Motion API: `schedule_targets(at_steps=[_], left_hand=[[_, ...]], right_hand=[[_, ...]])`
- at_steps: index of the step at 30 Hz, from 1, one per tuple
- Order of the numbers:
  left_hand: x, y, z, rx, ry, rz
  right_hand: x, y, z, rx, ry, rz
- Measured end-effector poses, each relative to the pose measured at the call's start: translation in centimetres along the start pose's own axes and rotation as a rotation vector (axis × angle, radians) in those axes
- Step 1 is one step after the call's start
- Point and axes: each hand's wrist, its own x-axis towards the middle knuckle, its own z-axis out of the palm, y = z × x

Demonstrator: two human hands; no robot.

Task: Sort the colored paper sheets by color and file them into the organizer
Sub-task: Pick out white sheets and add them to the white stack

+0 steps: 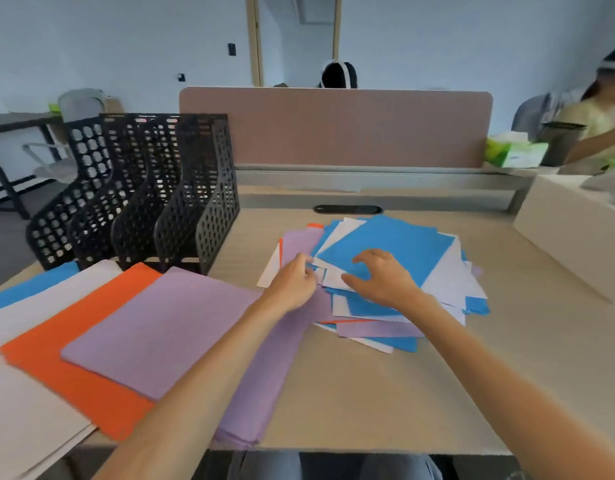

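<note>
A mixed pile of blue, white, purple and orange sheets [396, 244] lies in the middle of the desk. My left hand [292, 282] pinches the edge of a purple sheet [299, 242] at the pile's left side. My right hand [382, 278] rests with curled fingers on the top blue sheet. Sorted stacks lie at the left: purple [153, 327], orange [74, 341], white [22, 393] and blue [29, 287]. A black mesh organizer [140, 195] with several slots stands behind them, and no paper shows in it.
A pink divider panel [333, 126] closes the far edge of the desk. A white box [572, 230] sits at the right, with a green tissue pack [513, 150] behind it. People sit beyond the divider and at the far right.
</note>
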Motion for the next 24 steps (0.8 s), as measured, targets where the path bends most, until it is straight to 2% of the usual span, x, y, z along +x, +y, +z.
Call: schedule_targets(at_steps=[2,4,7,10,12,17,23,24], left_hand=[[2.0,0.9,1.8,0.046,-0.023,-0.008],[3.4,0.9,3.1,0.107,0.036,-0.011],[4.2,-0.3,4.7,0.226,0.152,0.056],[4.5,-1.1,5.2,0.184,0.183,0.052],[4.7,-1.0,5.2,0.184,0.192,0.052],[5.3,-1.2,5.5,0.206,0.193,0.059],[4.9,-1.2,5.3,0.076,0.281,0.188],[4.6,-0.7,5.2,0.011,0.283,0.166]], right_hand=[[0.1,3.0,-0.4,-0.063,-0.103,0.058],[0.0,5.2,-0.2,-0.101,-0.148,0.076],[-0.3,7.2,0.5,-0.067,0.005,-0.019],[-0.1,8.6,1.0,-0.054,0.132,-0.11],[0.2,9.3,0.9,-0.022,0.183,-0.062],[1.1,12.0,0.6,0.002,0.226,0.205],[0.6,13.8,-0.1,0.137,0.271,0.219],[0.5,13.8,-0.1,0.145,0.263,0.224]])
